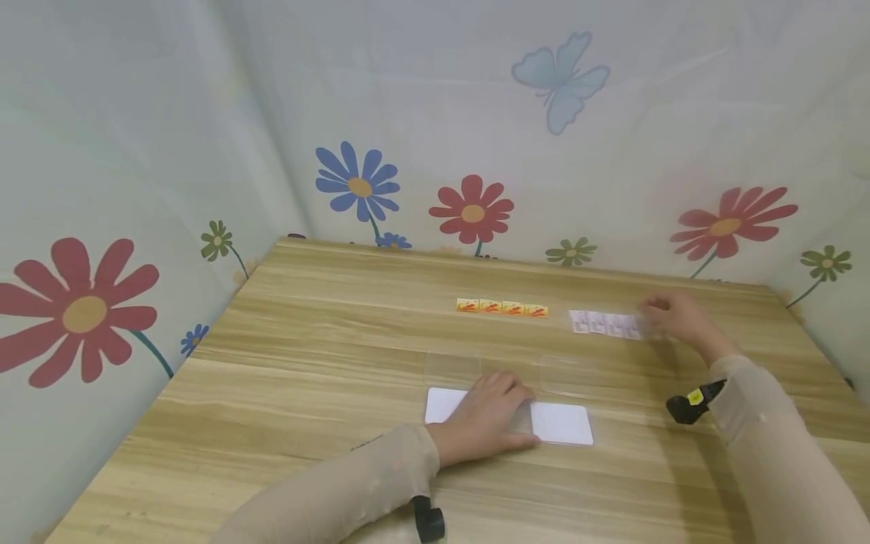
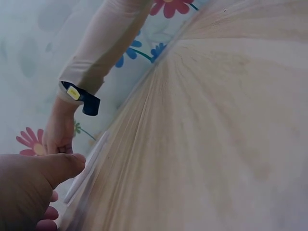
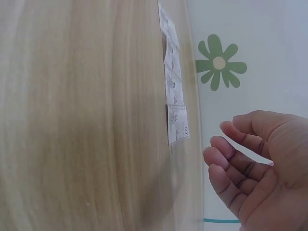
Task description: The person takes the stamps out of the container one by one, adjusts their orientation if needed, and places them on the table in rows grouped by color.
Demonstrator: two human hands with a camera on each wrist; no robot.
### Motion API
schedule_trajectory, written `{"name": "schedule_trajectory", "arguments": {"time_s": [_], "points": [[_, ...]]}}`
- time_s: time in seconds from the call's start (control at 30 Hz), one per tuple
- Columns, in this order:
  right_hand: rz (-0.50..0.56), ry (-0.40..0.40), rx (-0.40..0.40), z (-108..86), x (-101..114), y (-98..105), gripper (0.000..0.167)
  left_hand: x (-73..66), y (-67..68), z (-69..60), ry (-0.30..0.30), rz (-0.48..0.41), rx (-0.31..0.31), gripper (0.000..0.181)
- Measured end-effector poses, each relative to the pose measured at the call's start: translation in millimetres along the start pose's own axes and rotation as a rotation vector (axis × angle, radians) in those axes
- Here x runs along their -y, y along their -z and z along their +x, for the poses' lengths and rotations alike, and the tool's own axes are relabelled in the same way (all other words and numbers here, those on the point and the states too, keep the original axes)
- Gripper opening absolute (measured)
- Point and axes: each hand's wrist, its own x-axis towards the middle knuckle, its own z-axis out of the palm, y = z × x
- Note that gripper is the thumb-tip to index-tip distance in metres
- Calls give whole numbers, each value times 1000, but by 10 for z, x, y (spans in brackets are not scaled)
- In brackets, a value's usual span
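My right hand hovers by the right end of a row of pale purple stamps, fingers loosely bent and nothing between them. In the right wrist view, the same stamps lie flat in a strip, apart from the fingertips. My left hand rests low over the table between two white cards, partly covering the left card. Its thumb reaches the edge of the right card. The left wrist view shows the thumb stretched out beside a white card edge.
A row of several yellow and red stamps lies left of the purple ones. Two clear plastic pieces, one on the left and one on the right, lie behind the white cards. A flowered curtain hangs behind the wooden table.
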Motion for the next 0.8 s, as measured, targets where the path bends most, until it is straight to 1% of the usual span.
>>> {"name": "schedule_trajectory", "arguments": {"time_s": [0.1,0.27,0.4,0.5,0.57,0.73,0.8], "points": [[-16,8,-27,-23,14,-8,41,13,14,13,-8,22,-7,55],[-58,36,-72,-47,41,-15,40,39,91,40,-17,84,-36,55],[-87,50,-98,-65,71,-13,39,84,176,57,6,105,-66,57],[-97,52,-100,-82,94,-22,39,149,240,62,31,128,-95,59],[-101,52,-102,-93,109,-34,40,204,290,61,37,149,-116,61],[-123,67,-125,-114,129,-74,42,378,406,63,59,214,-168,69],[-126,77,-138,-129,152,-91,43,455,450,70,83,235,-168,72]]}}
